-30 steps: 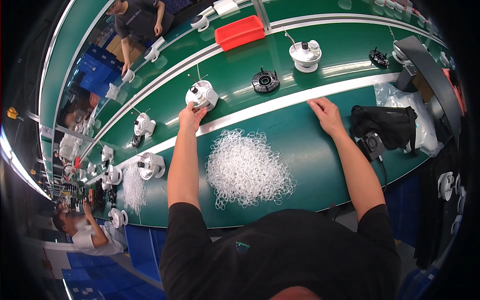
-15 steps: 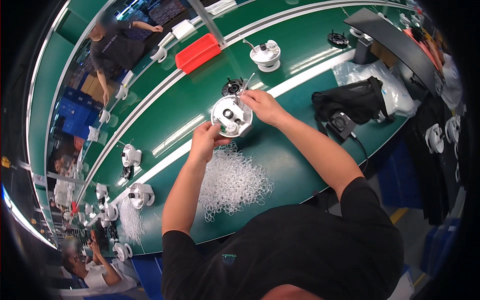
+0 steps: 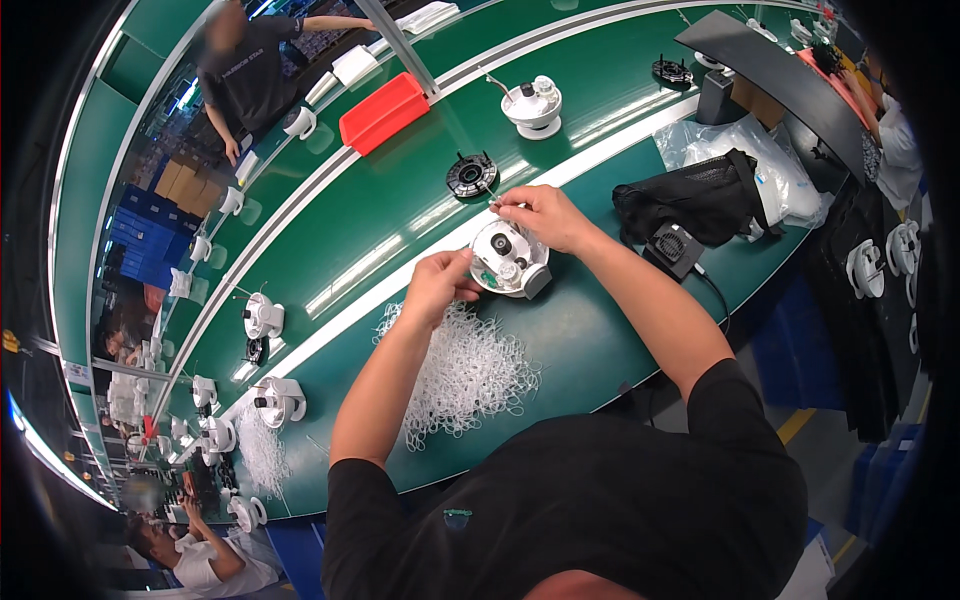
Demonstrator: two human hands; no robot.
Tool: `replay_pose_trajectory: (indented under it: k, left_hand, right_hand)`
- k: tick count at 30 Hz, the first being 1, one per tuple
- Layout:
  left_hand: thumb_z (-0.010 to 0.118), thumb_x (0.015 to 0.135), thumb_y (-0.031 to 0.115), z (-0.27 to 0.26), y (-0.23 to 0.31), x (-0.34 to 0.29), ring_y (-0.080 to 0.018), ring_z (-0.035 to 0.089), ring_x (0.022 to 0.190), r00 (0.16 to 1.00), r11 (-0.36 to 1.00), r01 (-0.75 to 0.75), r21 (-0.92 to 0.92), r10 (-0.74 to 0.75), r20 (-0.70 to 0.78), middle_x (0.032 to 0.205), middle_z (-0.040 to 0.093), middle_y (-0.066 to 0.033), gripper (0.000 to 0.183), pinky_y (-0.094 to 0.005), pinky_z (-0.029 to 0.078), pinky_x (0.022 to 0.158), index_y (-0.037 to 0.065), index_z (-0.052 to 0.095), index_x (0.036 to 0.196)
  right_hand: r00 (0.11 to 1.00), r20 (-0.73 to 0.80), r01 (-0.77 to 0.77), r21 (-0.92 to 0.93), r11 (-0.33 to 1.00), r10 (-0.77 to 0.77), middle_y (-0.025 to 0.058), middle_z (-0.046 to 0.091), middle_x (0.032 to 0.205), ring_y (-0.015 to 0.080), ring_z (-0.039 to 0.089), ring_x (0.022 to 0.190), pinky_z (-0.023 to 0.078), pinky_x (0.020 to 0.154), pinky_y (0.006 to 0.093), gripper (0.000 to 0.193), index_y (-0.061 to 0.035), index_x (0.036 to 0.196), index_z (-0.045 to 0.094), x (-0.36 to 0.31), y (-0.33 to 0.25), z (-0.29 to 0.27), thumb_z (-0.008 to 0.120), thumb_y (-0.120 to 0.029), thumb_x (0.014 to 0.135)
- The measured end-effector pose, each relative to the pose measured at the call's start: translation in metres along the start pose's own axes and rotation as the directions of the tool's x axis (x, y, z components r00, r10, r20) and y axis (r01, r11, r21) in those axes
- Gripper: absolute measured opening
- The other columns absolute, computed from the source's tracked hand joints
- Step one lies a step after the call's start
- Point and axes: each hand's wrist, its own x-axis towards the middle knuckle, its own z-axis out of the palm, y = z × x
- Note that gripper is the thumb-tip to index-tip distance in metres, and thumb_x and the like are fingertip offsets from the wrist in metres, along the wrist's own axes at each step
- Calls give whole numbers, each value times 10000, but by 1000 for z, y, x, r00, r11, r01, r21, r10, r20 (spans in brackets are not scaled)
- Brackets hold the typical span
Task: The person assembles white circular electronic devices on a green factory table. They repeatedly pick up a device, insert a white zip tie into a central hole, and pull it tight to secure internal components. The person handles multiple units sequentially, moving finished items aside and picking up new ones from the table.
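A white round security camera body (image 3: pixel 510 258), with a dark lens in its middle, is held just above the near part of the green bench. My left hand (image 3: pixel 440 285) grips its left rim between thumb and fingers. At its upper edge, my right hand (image 3: pixel 545 217) is closed in a pinch on the camera's thin cable (image 3: pixel 496 203). A round black mounting base (image 3: pixel 471 175) lies just beyond. Nearer to me spreads a heap of small white plastic loops (image 3: pixel 465 375).
Another white camera (image 3: pixel 532 107) and a red tray (image 3: pixel 385 113) stand farther back. To the right are a black mesh bag (image 3: pixel 690 205), a small black fan (image 3: pixel 673 249) and clear plastic bags (image 3: pixel 790 180). More cameras (image 3: pixel 280 400) sit left; co-workers stand across and beside the bench.
Both hands have carried the camera body right and slightly toward me. The black base, partly covered before, now shows whole. The cable's free end, which stuck up before, is now mostly hidden at my right fingers.
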Motion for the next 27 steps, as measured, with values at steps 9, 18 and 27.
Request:
replay_pose_trajectory:
  k: [9,18,27]
  left_hand:
    - [662,947,62,8,16,23,-148,670,823,911,909,-397,-125,373,-176,1015,705,-108,160,-273,549,668,-26,642,1078]
    - [703,907,21,17,18,32,-110,631,875,855,822,-515,-243,473,-214,976,670,-44,174,-259,537,758,-12,660,1073]
    - [742,883,39,20,9,36,-97,615,778,898,889,-437,-136,425,-113,928,702,-50,197,-245,512,716,-22,677,1059]
  right_hand:
    - [995,29,100,-245,964,-96,131,706,991,229,673,906,522,809,338,258,-38,1125,710,4,-8,8,598,-214,973]
    - [994,100,67,-265,962,-42,125,717,920,260,679,858,517,769,364,246,-47,1041,731,6,-18,3,640,-236,913]
    - [991,137,28,-212,977,2,100,687,874,205,644,820,501,743,337,231,-18,1018,708,4,-25,3,620,-216,937]
